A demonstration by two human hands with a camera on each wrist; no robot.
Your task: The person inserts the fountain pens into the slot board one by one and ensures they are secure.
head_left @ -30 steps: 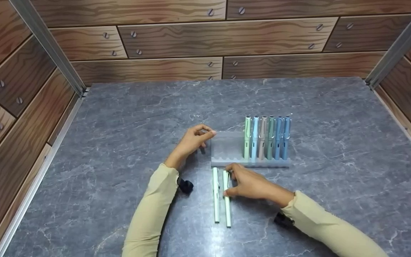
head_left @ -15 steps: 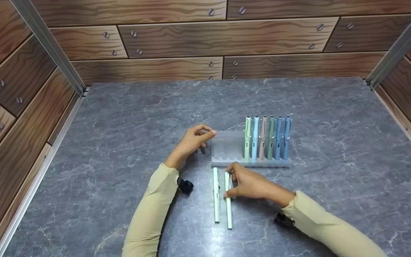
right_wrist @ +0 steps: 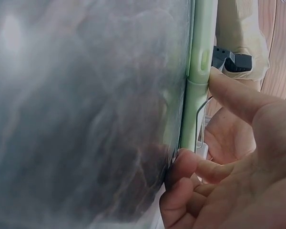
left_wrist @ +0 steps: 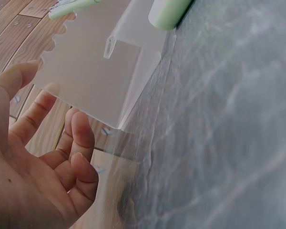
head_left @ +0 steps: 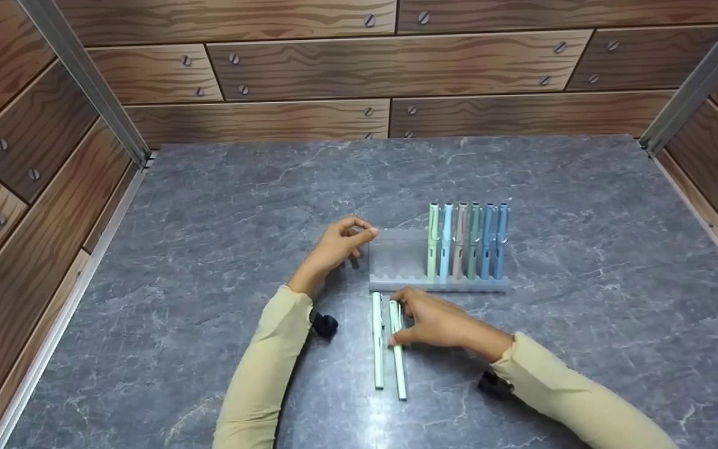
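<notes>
A translucent pen rack (head_left: 398,255) stands on the table with several pens (head_left: 459,243) upright in its right part. My left hand (head_left: 335,244) pinches the rack's upper left corner between thumb and index finger; in the left wrist view the other fingers curl beside the clear panel (left_wrist: 88,67). In front of the rack, two pale green pens lie lengthwise on the table. My right hand (head_left: 436,321) holds the right-hand pen (head_left: 400,374) by its cap, thumb and fingertips along it. The left-hand pen (head_left: 377,349) lies beside it, untouched.
The racked pens are light green, light blue, greyish-brown, dark green and blue. Notches (head_left: 396,277) line the rack's lower front ledge at left. Wood-patterned walls (head_left: 396,65) enclose the grey marbled table (head_left: 240,199) at the back and sides.
The right-hand pen has shifted slightly toward the front and tilts a little, its cap end swinging right, then back left with my right hand. My left hand and the rack have stayed put.
</notes>
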